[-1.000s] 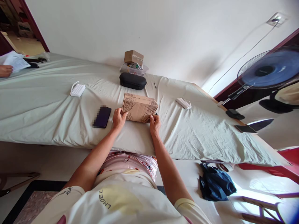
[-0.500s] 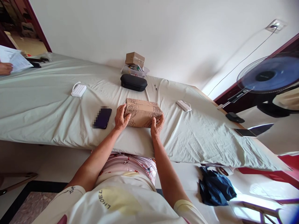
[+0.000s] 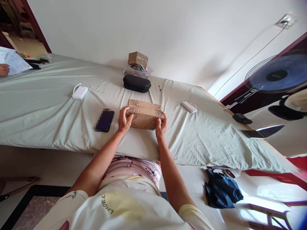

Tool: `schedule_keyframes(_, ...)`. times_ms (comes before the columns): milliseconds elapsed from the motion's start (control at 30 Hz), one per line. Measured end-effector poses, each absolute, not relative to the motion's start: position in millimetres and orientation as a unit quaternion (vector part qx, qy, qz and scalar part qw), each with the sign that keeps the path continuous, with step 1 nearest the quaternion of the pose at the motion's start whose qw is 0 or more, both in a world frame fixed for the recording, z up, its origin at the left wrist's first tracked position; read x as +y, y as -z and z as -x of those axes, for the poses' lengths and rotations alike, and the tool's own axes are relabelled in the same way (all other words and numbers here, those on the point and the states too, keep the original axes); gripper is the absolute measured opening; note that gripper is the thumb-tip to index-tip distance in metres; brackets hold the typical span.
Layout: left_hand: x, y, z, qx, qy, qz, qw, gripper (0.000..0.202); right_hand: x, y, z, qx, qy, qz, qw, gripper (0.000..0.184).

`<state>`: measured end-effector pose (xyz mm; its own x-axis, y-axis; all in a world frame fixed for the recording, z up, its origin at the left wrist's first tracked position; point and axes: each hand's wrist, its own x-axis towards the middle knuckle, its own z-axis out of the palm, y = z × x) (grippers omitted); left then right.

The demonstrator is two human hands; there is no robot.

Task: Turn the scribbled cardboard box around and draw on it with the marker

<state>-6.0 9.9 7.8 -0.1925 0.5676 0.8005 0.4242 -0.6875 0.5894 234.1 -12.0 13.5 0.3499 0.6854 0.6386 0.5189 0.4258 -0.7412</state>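
Note:
A brown cardboard box [image 3: 144, 113] printed with dark flower drawings rests on the pale green sheet of the table [image 3: 48, 105] in front of me. My left hand [image 3: 124, 119] grips its left end, fingers curled over the top edge. My right hand [image 3: 161, 125] clasps its right end the same way. The box lies nearly flat, its long side toward me.
A dark phone [image 3: 104, 120] lies left of the box. A black case [image 3: 136, 83], a small brown box [image 3: 137, 59] on a clear tub, and two white gadgets [image 3: 80, 91] [image 3: 188, 106] sit farther back. Another person's hand [image 3: 4, 69] with papers is far left. A fan [image 3: 275, 75] stands right.
The box, tilted up on its near edge a second ago, has been tipped down to lie nearly flat. Both hands slid up over its ends.

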Motion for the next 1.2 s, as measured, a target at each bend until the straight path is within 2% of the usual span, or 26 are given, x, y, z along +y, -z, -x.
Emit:
schedule_keyframes(167,11.2,-7.4,3.2,0.403,-0.663,-0.627,0.067,0.055,-5.7,-10.3,-237.7,-0.568,-0.061,0.533,0.624,0.060)
schedule_keyframes(467,4.0,-17.0,-8.3,0.437,-0.649,-0.623,0.006,0.048,-28.7,-36.0,-224.7,-0.570,-0.038,0.578,0.583,0.055)
schedule_keyframes(733,1.0,-27.9,-28.2,0.501,-0.640,-0.581,0.040,0.080,-25.0,-49.9,-198.8,-0.523,0.025,0.632,0.571,0.078)
schedule_keyframes(900,3.3,-29.4,-26.3,0.506,-0.624,-0.592,0.064,0.080,-18.2,-48.0,-199.6,-0.517,0.021,0.638,0.570,0.087)
schedule_keyframes(1000,6.7,-26.6,-19.3,0.494,-0.618,-0.608,0.063,0.076,-13.8,-46.5,-211.0,-0.526,0.010,0.624,0.578,0.082)
schedule_keyframes(1200,10.7,-13.8,-6.2,0.446,-0.632,-0.632,0.042,0.060,-13.6,-33.2,-226.0,-0.553,-0.033,0.553,0.623,0.055)
